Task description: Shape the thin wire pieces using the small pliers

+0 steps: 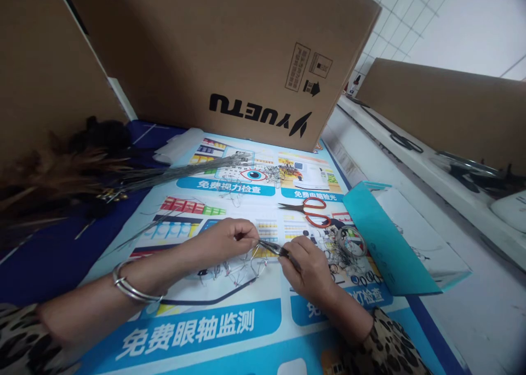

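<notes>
My left hand [224,239] pinches the top of a thin wire frame [238,271] that lies on a printed poster [197,331]. A silver bangle sits on that wrist. My right hand [310,265] is closed round small dark pliers [276,248], whose tip meets the wire just beside my left fingertips. The frame carries small beads and a dark curved band along its lower edge.
Red-handled scissors [310,212], a roll of tape [352,240] and loose small wire rings lie right of my hands. A teal paper bag [390,249] lies further right. A bundle of straight wires [184,169] and dark feathers [61,167] are at left. Cardboard boxes [230,57] stand behind.
</notes>
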Tool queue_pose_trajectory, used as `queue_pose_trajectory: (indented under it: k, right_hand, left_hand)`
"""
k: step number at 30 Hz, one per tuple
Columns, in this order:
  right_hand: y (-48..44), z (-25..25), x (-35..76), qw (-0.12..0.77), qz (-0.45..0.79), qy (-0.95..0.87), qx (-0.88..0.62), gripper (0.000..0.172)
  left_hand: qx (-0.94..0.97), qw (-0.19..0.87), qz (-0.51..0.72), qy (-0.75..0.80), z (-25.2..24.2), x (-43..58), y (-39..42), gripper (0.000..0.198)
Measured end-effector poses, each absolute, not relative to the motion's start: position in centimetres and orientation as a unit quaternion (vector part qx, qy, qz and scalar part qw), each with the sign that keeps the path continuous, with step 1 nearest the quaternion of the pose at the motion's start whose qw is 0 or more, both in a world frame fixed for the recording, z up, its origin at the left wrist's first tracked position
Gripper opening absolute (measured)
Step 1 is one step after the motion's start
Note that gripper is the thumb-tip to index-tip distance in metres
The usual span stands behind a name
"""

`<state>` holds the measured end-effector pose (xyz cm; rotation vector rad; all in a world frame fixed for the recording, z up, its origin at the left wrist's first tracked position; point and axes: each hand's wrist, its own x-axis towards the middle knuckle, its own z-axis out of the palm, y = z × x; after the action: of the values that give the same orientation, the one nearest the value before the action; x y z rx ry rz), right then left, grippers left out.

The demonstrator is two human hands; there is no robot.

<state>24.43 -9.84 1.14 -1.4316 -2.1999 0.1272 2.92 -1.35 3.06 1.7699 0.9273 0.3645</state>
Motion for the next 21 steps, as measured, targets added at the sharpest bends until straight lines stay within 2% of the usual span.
queue_pose_trajectory:
  k: [8,21]
  right_hand:
    - [-9.83,1.52,24.32,0.232,0.043,-0.811,-0.535,0.015]
    - [-9.83,1.14,24.48,0.248,0.065,-0.81,-0.528,0.016]
  left_hand:
    - [0.75,0.506,0.181,0.385,2.7,2.85,-1.44,0.016]
    - [0.745,0.514,0.181,0.384,2.82,2.91,-1.61,0.016]
